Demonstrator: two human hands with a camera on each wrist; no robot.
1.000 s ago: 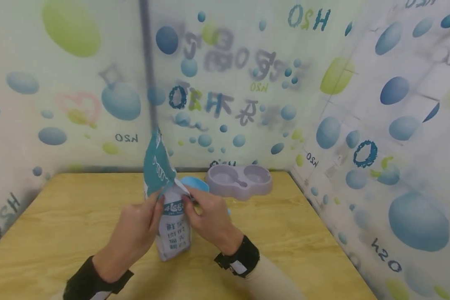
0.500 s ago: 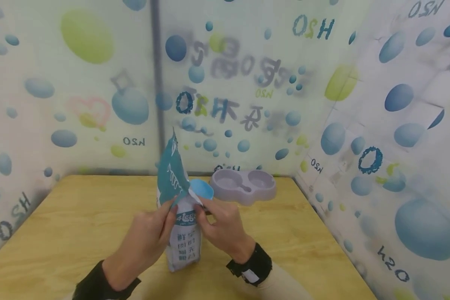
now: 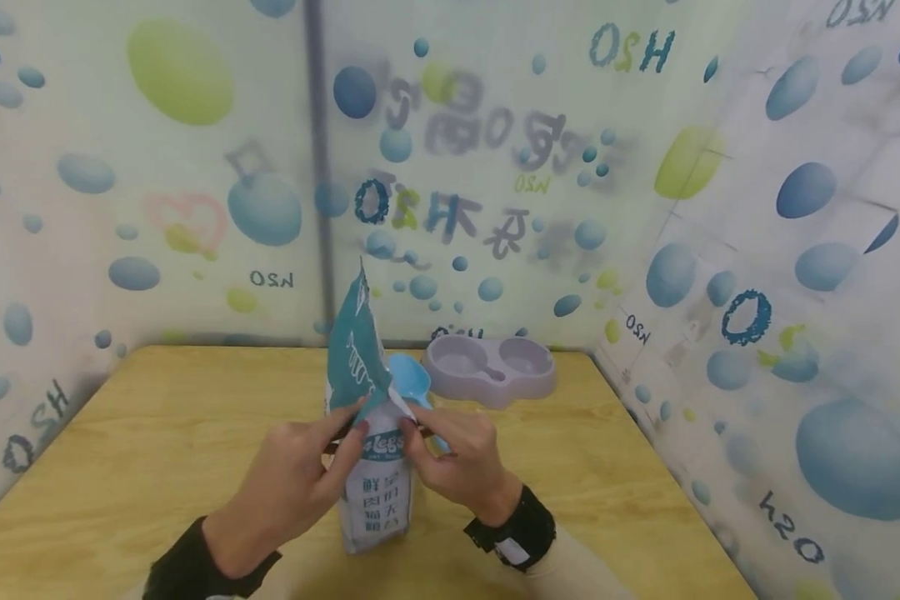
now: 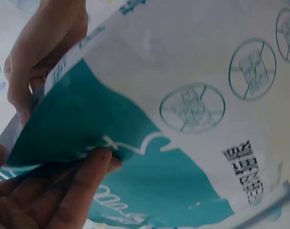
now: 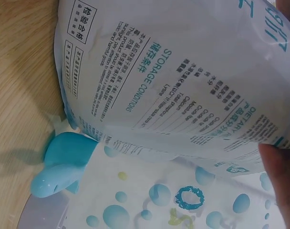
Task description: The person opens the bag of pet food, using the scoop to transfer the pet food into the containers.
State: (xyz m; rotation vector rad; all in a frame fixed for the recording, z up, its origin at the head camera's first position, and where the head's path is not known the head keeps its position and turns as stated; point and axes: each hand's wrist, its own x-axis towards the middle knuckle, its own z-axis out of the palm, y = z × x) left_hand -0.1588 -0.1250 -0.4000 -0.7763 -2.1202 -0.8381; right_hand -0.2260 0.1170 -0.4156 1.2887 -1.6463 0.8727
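A teal and white pet food bag stands upright on the table, its narrow printed side toward me and its top rising to a point. My left hand pinches the left side of the bag's upper part between thumb and fingers. On the right side, my right hand pinches the folded edge near the same height. In the left wrist view, fingers of the left hand lie against the bag's teal front. Printed text covers the bag's back in the right wrist view. The bag's inside is hidden.
A light blue scoop lies just behind the bag, partly covered by it and the right hand. Farther back is a grey double pet bowl. The wooden table meets bubble-patterned walls at its back and right.
The head view has shifted, so bag, hands and bowl appear farther right. More of the blue scoop shows beside the bag. Both hands keep their hold on the upper part.
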